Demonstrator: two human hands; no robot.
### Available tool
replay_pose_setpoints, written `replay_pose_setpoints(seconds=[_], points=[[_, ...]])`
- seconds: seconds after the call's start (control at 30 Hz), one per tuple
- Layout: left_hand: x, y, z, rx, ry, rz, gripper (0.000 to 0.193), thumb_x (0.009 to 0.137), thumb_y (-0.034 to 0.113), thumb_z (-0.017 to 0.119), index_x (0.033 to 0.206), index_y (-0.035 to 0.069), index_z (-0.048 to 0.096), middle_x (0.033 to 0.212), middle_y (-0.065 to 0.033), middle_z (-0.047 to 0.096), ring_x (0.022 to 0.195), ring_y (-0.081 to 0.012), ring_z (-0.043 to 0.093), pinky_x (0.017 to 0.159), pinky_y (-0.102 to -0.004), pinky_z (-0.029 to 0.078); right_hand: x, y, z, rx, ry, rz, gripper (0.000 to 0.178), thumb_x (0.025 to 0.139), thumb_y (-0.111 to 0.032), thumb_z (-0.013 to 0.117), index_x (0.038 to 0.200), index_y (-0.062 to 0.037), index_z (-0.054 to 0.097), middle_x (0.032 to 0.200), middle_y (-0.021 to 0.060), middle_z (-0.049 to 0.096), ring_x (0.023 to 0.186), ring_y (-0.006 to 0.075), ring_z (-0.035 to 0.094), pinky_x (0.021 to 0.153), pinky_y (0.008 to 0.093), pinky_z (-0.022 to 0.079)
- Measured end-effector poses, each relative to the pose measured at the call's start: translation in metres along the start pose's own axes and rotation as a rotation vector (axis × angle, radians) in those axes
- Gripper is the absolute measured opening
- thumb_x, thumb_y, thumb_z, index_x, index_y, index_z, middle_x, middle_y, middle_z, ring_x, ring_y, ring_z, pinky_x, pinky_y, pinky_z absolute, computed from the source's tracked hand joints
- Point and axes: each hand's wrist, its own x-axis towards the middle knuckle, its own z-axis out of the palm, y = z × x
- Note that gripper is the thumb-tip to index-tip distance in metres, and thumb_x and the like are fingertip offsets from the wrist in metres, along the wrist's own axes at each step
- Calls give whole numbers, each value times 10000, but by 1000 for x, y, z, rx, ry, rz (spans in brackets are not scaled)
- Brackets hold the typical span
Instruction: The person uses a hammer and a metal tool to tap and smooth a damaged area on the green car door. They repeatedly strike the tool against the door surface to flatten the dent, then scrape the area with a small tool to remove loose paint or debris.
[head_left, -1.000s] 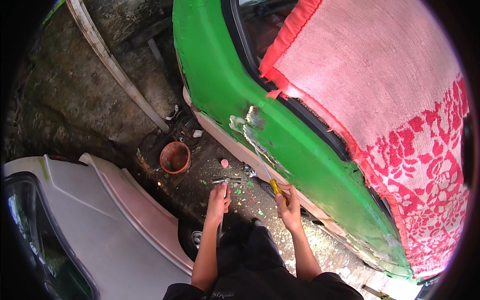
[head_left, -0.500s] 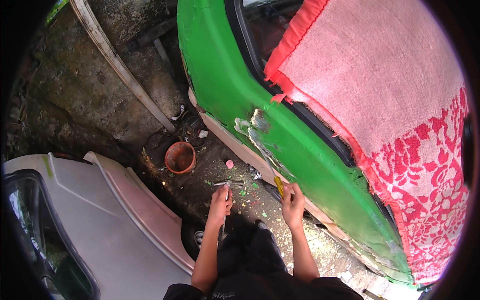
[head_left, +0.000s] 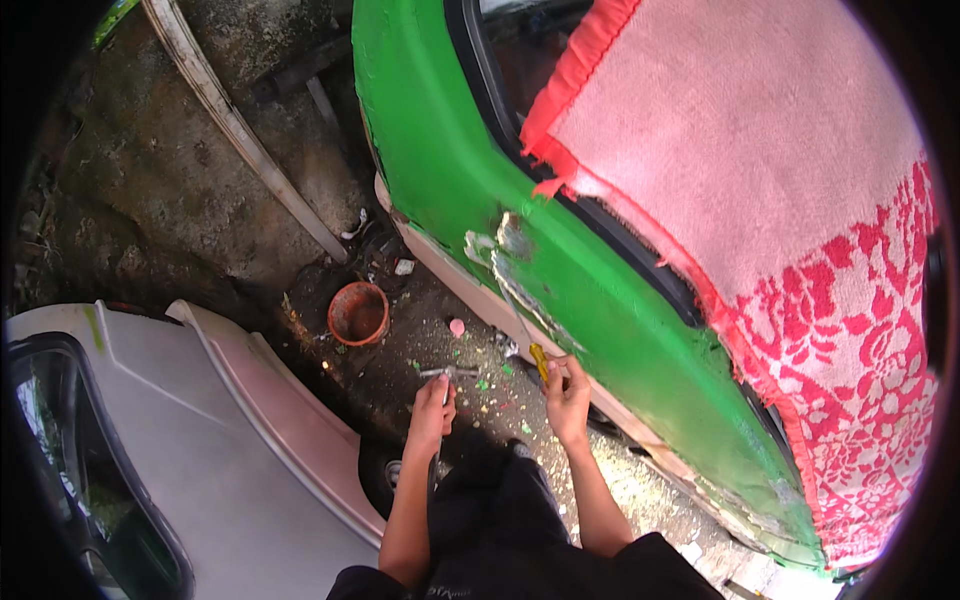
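Note:
My left hand (head_left: 431, 412) is closed round the shaft of a hammer (head_left: 460, 373), whose metal head points sideways above my fist. My right hand (head_left: 567, 400) grips a screwdriver (head_left: 540, 362) by its yellow handle. The screwdriver's thin shaft runs up toward a damaged strip (head_left: 515, 245) on the side of a green car (head_left: 430, 130), where paint and filler have flaked away to a pale, grey surface. Whether the tip touches the panel, I cannot tell. The hammer stays apart from the screwdriver, to its left.
A pink and red towel (head_left: 740, 130) covers the green car's window area. A silver car (head_left: 240, 440) stands at the left. On the debris-strewn ground sit an orange-brown pot (head_left: 358, 313) and a small pink cap (head_left: 457, 327). A long pale strip (head_left: 240, 130) leans at the upper left.
My right hand has shifted left and slightly up with the screwdriver. The left hand has moved a little to the left with the hammer. Both grips are kept.

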Motion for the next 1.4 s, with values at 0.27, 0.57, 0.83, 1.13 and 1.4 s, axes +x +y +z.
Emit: replay_pose_setpoints(seconds=[0.27,0.57,0.83,1.13,1.4], points=[[-2,0,0,-47,-3,6,347,1008,437,487,866,121,485,577,69,313,417,-23,245,379,-210,163,-2,0,12,-96,47,-49,128,994,-121,560,940,-9,590,566,44,504,496,77,439,455,278,347],[-7,-4,1,-44,-23,-25,348,1026,422,453,847,125,490,567,85,317,423,-18,254,371,-219,160,-12,0,-7,25,19,74,155,1013,-148,543,950,-13,586,636,15,546,531,51,463,496,240,419],[-6,-6,2,-23,-26,-26,363,1015,440,467,838,124,482,563,86,307,424,-21,263,373,-224,163,-19,-16,-19,269,-33,248,175,1021,-192,545,939,-40,573,797,6,599,577,52,478,510,214,428],[-14,-13,1,17,4,-60,340,1019,411,457,826,132,474,563,87,293,425,-27,240,382,-225,149,-12,-10,2,351,-116,317,146,1024,-192,540,954,-64,550,580,-30,457,433,47,366,426,234,318],[-14,-14,-10,7,11,-58,340,1008,422,486,855,119,488,544,71,300,398,-28,251,368,-220,168,5,-1,5,265,-62,241,224,1022,-261,555,938,-53,561,622,-6,496,463,52,411,422,219,323]])
